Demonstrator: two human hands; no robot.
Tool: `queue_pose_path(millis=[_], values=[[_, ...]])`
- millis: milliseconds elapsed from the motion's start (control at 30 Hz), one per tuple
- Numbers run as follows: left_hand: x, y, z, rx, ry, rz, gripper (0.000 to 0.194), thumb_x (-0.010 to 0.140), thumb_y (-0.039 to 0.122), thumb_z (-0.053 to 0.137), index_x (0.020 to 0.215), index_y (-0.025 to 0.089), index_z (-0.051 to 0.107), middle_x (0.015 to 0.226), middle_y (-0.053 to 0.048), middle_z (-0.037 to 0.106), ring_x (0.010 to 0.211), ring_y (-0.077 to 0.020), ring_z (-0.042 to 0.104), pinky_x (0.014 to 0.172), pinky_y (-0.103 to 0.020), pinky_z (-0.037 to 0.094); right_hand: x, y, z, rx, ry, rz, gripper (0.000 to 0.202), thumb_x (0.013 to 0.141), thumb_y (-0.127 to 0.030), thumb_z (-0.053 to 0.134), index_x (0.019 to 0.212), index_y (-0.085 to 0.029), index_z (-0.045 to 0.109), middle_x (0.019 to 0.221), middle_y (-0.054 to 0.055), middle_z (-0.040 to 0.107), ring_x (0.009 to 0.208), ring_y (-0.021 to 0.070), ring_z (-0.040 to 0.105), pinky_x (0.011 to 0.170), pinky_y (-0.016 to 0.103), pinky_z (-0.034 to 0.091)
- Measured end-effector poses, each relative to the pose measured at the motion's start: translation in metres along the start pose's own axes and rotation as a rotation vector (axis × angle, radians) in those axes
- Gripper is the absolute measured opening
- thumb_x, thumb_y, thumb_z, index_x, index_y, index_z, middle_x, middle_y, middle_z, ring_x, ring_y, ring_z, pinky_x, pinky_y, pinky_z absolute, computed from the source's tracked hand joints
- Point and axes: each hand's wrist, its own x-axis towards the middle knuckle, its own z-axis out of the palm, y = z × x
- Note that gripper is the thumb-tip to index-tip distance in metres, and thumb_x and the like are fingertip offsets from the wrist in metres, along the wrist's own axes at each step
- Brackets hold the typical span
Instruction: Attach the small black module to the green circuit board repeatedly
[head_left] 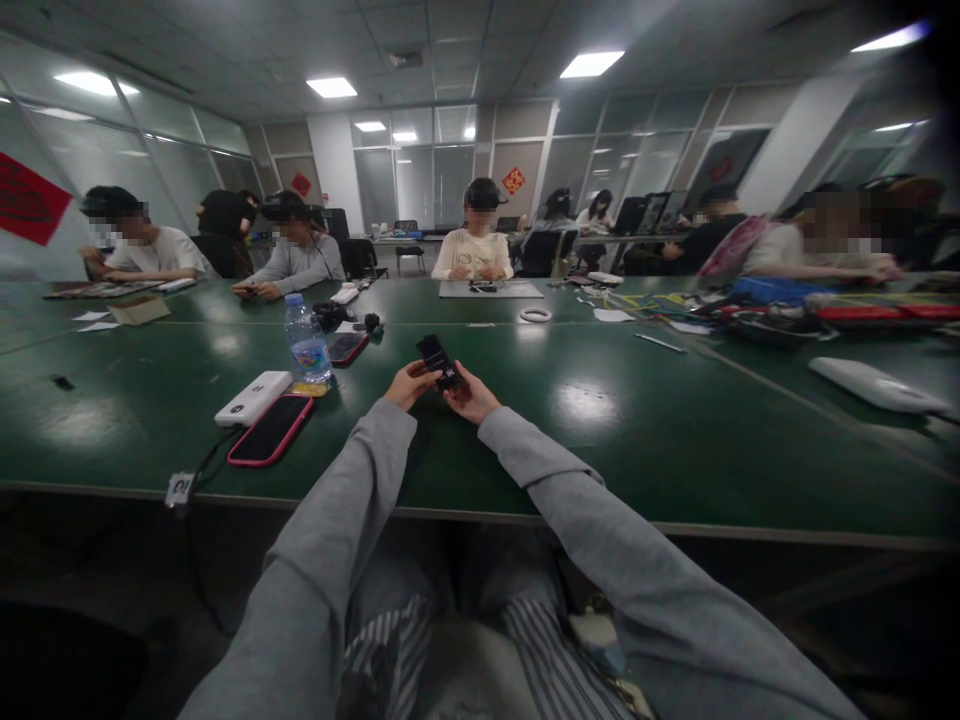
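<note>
left hand [409, 386]: I hold black device's [430, 351] left edge
right hand [472, 397]: holds lower end
between hands: best kept steady, lightly

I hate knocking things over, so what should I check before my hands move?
1. Left hand on the black device: ok.
2. Right hand supporting it: ok.
3. Bottle upright, cap on: ok.
4. Nearest pink phone away from both hands: ok.
5. Cable kept off the table's near edge: not ok, it hangs over.
6. Device's screen text legible: cannot tell, too small.
</note>
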Motion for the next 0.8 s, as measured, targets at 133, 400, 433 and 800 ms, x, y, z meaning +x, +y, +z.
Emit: queue_pose_path(millis=[133,400,433,800], values=[[0.0,0.002,0.002,-0.014,0.036,0.015,0.043,0.05,0.012,0.082,0.088,0.011,0.062,0.086,-0.006,0.066,0.075,-0.0139,0.061,0.068,-0.026,0.044,0.003,0.002,-0.005,-0.083,-0.078,0.003,0.033,0.09,-0.046,0.049,0.096,-0.014,0.056,0.085,0.006,0.062,0.072,0.0106,0.06,0.057,0.018,0.052],[0.006,0.003,-0.007,0.02,0.07,0.019,0.049,0.047,0.011,0.083,0.092,0.009,0.063,0.085,-0.006,0.066,0.071,-0.0115,0.06,0.068,-0.025,0.044,0.012,0.006,-0.005,-0.246,0.0,-0.208,0.022,0.085,-0.037,0.059,0.091,-0.016,0.056,0.078,0.0,0.061,0.069,0.0082,0.057,0.059,0.016,0.048],[0.006,0.003,-0.008,0.031,0.072,0.016,0.049,0.047,0.012,0.083,0.093,0.009,0.063,0.085,-0.007,0.066,0.071,-0.0118,0.061,0.069,-0.026,0.044,0.012,0.006,-0.005,-0.273,-0.009,-0.236,0.026,0.082,-0.04,0.061,0.089,-0.015,0.057,0.078,0.001,0.061,0.068,0.008,0.057,0.058,0.015,0.047],[0.009,-0.003,-0.013,0.101,0.072,-0.006,0.052,0.047,0.012,0.083,0.095,0.009,0.063,0.081,-0.008,0.068,0.071,-0.0139,0.063,0.073,-0.029,0.048,0.019,0.009,-0.014,-0.265,-0.074,-0.334,0.043,0.065,-0.02,0.076,0.103,-0.013,0.058,0.094,0.004,0.063,0.077,0.0091,0.06,0.066,0.018,0.05]])
